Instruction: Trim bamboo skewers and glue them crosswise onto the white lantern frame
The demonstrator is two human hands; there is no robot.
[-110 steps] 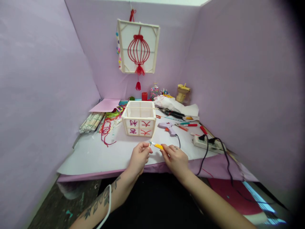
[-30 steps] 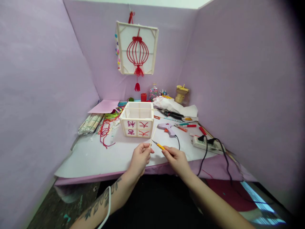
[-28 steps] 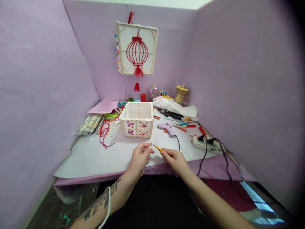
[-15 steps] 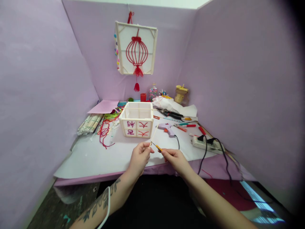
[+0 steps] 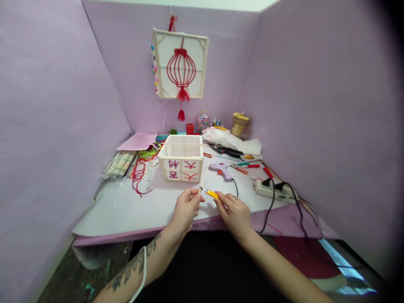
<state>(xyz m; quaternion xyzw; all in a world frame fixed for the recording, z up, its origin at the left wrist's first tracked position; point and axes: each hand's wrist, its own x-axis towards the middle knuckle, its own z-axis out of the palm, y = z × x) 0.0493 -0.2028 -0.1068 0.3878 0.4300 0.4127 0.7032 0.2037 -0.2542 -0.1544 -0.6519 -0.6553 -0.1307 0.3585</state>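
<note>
Near the front of the table, my left hand (image 5: 187,206) pinches the lower end of a thin pale wooden stick (image 5: 205,176), which slants up and away to the right. My right hand (image 5: 234,211) grips a yellow utility knife (image 5: 212,194) by its handle. The knife's blade points left and meets the stick just above my left fingertips. Behind my hands stands an open white box-shaped lantern (image 5: 181,170) with a pale stick frame and red and purple characters on its front. Another thin stick lies across its top.
A lilac glue gun (image 5: 222,170) lies right of the lantern, with pliers (image 5: 227,150) behind it. A power strip (image 5: 273,190) with black cords sits at the right edge. Red yarn (image 5: 137,179) and bundled sticks (image 5: 120,164) lie left. A decorated lantern (image 5: 181,65) hangs above.
My right hand has rotated and shifted slightly, so more of the yellow knife handle shows. The blade stays at the stick. My left hand has hardly moved.
</note>
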